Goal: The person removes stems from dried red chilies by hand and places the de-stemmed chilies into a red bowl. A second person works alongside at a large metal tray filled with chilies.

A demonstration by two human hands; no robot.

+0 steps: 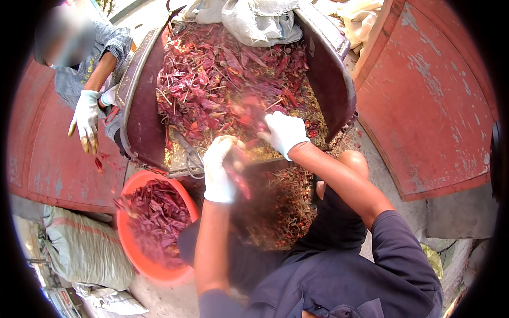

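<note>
Navy cloth shirt [350, 281] lies nearest; ahead, the white-gloved left hand [218, 167] curls around a wrinkled red chili [241, 184]. The white-gloved right hand [286, 132] bends its fingers, hold too blurred to tell. Beyond its right rises a smooth maroon bin wall [331, 79]; the hands stand apart.

L hand [220, 164], white-gloved, fingers curled, partly blurred; L forearm [212, 249] approx. vert. R hand [286, 132], also gloved, slightly higher, fingers bent; R forearm [344, 180] diag., up-left from elbow. Hands near e/o, not touching.
</note>
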